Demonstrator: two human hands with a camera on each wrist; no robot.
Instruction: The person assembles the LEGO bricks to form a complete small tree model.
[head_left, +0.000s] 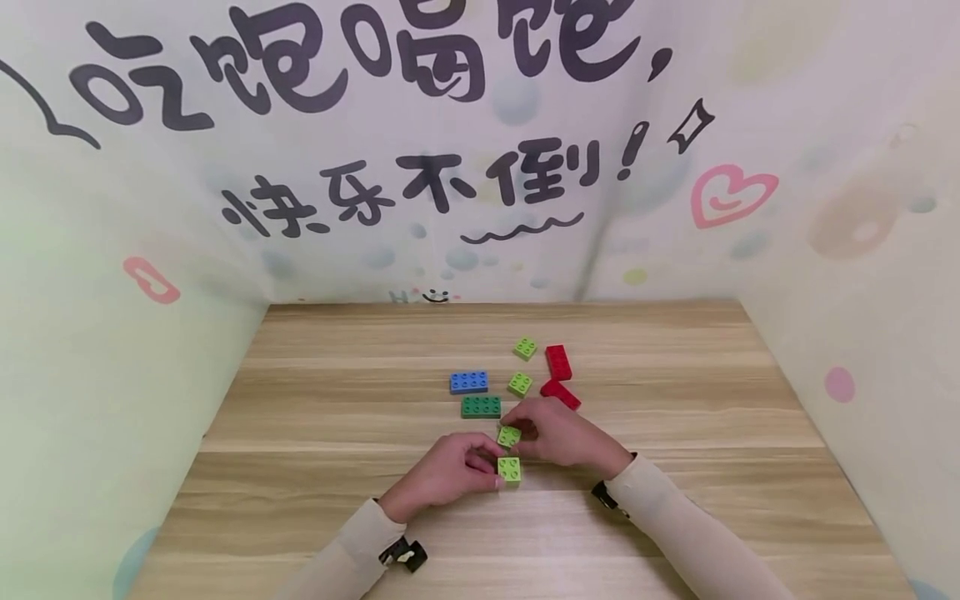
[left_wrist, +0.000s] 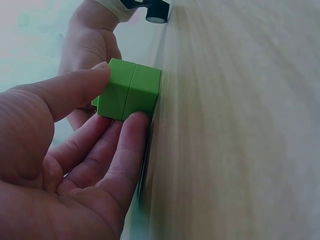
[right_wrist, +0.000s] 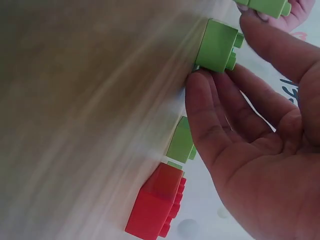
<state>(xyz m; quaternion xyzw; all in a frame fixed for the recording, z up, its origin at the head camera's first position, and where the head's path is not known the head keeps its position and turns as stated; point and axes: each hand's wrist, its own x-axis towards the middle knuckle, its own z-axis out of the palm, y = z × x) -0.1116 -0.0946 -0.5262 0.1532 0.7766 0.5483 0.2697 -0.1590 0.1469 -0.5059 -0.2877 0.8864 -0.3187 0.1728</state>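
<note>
Lime-green two-brick stack [head_left: 509,472]: was held nearest of all the bricks, above or on the wooden table [head_left: 315,467], pinched between thumb and fingertips of the left hand [head_left: 447,471]. Could not tell whether resting on the wood. Just beyond, on the far side, had a single lime-green brick [head_left: 509,436] in the way, enclosed narrowly by the curled fingers and thumb of the right hand [head_left: 558,433]. Showed, farther off and slightly left, a dark green brick [head_left: 481,407], then a blue brick [head_left: 468,383], both laid lengthwise left to right. Had, right of these, a nearer loose lime brick [head_left: 519,384] and a farther loose lime brick [head_left: 525,348]; farther right, a straight red brick [head_left: 558,362] running near to far, and a slanting red brick [head_left: 564,395] just beyond the right hand. Pointed studs upward, with the seam between layers level; looked square from above. Could not tell the long axis.
</note>
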